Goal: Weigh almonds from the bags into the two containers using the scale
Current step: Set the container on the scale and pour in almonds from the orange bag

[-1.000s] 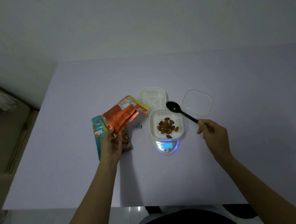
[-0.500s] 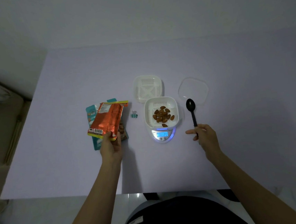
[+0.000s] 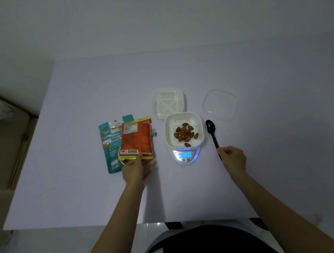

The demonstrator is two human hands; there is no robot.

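Dosing halted, portion one apparently complete

Over the last second you brought the orange bag [image 3: 136, 138] down from its raised tilt. It lay flat on top of the teal bag [image 3: 110, 144], left of the scale [image 3: 186, 155] and about midway between the table's [image 3: 267, 157] far and near edges. Your left hand [image 3: 134, 168] sat at the bag's near edge with the thumb over it. The fingers were blurred, so you could not be logged as either gripping or letting go.

You also swung the spoon [image 3: 211, 128] away from over the container [image 3: 169, 126] on the scale. It lay just right of the scale, bowl toward the far edge, apparently resting on the table. Your right hand [image 3: 233, 158] was curled round the end of the handle.

The almonds [image 3: 184, 135] sat in a loose cluster in that container, and the display appeared to read 20. The second container [image 3: 155, 99] stood empty just behind the scale, toward the far edge. A clear lid [image 3: 219, 105] lay to its right, and a small binder clip [image 3: 154, 132] showed at the orange bag's right side.

Judgement: nothing was being added, so you seemed satisfied with the first weighing. Swapping in the empty container looked like the step still to do.
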